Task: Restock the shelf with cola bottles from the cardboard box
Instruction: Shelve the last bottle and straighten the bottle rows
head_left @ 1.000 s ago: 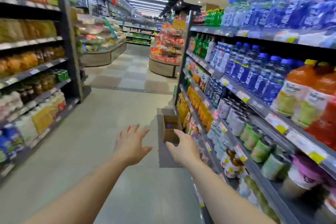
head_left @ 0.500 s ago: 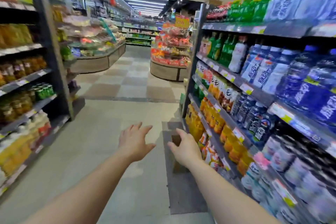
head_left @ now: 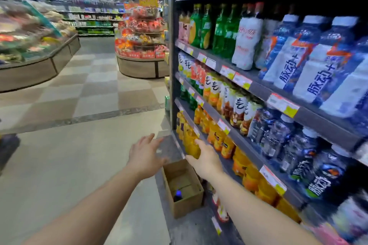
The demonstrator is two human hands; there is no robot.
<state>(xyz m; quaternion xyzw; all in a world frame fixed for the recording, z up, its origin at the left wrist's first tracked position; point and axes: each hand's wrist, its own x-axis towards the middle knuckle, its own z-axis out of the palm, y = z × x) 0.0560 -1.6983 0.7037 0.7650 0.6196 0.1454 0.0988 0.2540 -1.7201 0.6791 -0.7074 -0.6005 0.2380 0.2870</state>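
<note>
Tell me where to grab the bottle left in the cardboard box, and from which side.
Take the bottle by its neck just under the blue cap, coming straight down from above. It seems to stand upright deep in the open cardboard box, so the walls likely block a side approach and only the top shows. Both the left hand and right hand are open and empty; either could probably reach.

A brown cardboard box (head_left: 188,203) holds a blue-capped dark bottle (head_left: 177,195) beside orange bottles (head_left: 219,139); floor (head_left: 95,85) checkered beige-brown.

The cardboard box (head_left: 183,189) sat on the floor (head_left: 59,161) at the foot of the shelf (head_left: 258,89) to its right, one bottle (head_left: 177,195) inside, both hands above it.
</note>
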